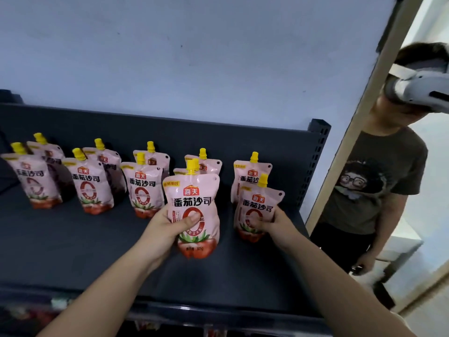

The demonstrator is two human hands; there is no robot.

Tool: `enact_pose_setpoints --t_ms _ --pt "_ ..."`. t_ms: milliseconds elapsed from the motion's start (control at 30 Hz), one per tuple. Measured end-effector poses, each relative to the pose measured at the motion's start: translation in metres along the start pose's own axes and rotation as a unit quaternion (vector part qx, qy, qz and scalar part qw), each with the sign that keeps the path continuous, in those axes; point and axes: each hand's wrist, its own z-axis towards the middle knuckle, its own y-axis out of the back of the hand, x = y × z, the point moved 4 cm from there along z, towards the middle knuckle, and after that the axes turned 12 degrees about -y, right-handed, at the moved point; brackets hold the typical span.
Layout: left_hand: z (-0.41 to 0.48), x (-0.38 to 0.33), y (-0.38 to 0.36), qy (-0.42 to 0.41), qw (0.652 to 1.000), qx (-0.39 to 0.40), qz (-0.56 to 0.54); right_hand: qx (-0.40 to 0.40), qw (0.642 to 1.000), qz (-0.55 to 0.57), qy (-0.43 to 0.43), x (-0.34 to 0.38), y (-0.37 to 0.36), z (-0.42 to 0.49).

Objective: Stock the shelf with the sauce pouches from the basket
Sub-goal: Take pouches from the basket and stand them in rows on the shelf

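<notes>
While both arms reach over the dark shelf point(73, 244), each hand holds one pink tomato sauce pouch. The left hand point(170, 226) wraps round the middle of the front pouch point(194, 190), with the thumb on its red ring. This pouch is upright, yellow cap on top. It looks a little lifted off the shelf, but that is hard to tell. The right hand point(271, 222) grips the side of the right pouch point(257, 203), which stands at the right end, just in front of another one. The other pouches point(93, 186) stand to the left and behind, in pairs, caps up. The shelf top is flat and dark grey, with a post full of holes point(315, 156) at its back right corner. Behind it is a pale blue wall point(170, 57). To the right, past a pale wall edge point(349, 137), stands a person point(374, 190) in a dark T-shirt, wearing a white headset point(418, 90).
</notes>
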Motion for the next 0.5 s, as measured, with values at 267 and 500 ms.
enact_pose_setpoints --t_ms 267,500 --pt "0.0020 -0.0072 0.0056 -0.003 1.000 -0.023 -0.005 -0.076 0.995 -0.070 0.015 -0.0034 0.0000 0.0024" --pt "0.0006 -0.0058 0.0061 0.013 1.000 -0.011 -0.005 -0.128 0.989 -0.078 0.022 -0.0078 -0.0078 0.0066"
